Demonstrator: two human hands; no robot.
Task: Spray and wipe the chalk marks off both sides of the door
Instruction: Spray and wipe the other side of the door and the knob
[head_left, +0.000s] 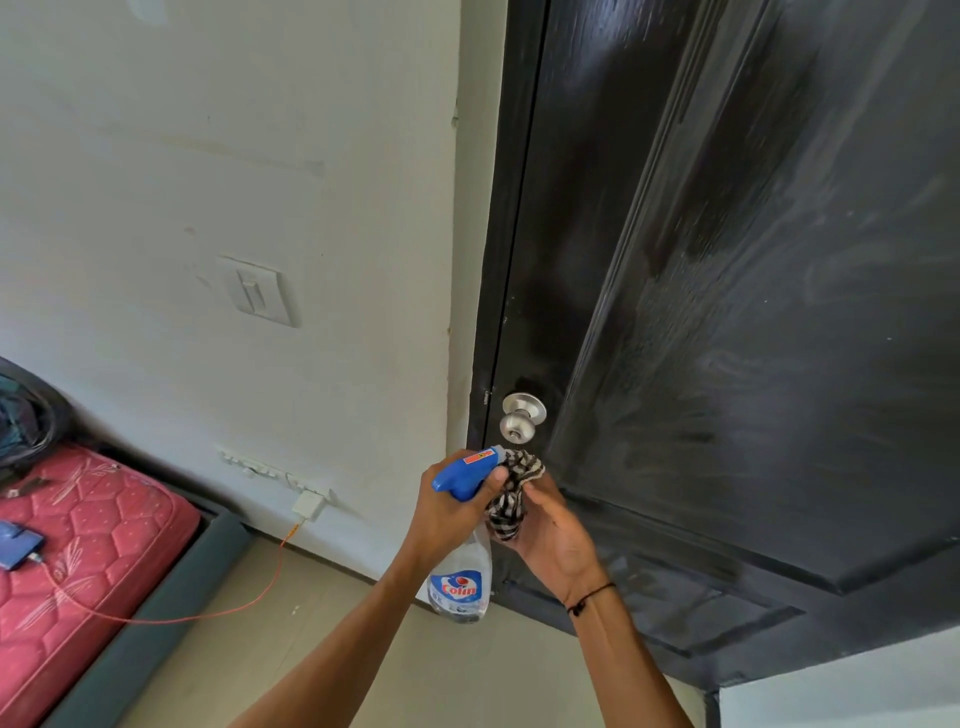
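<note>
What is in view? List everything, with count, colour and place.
door: one, black, right, smeared with pale streaks
knob: one, silver, door's left edge, above the hands
spray bottle: one, clear with blue head, in the left hand
cloth: one, black-and-white striped, bunched in the right hand
wall: one, white, left of the door
switch: one, white, on the wall
socket strip: one, white, low on the wall
charger: one, white, plugged in low on the wall
cable: one, orange, from charger to mattress
mattress: one, pink, lower left
left hand: one, grips the bottle's neck
right hand: one, holds the cloth
</note>
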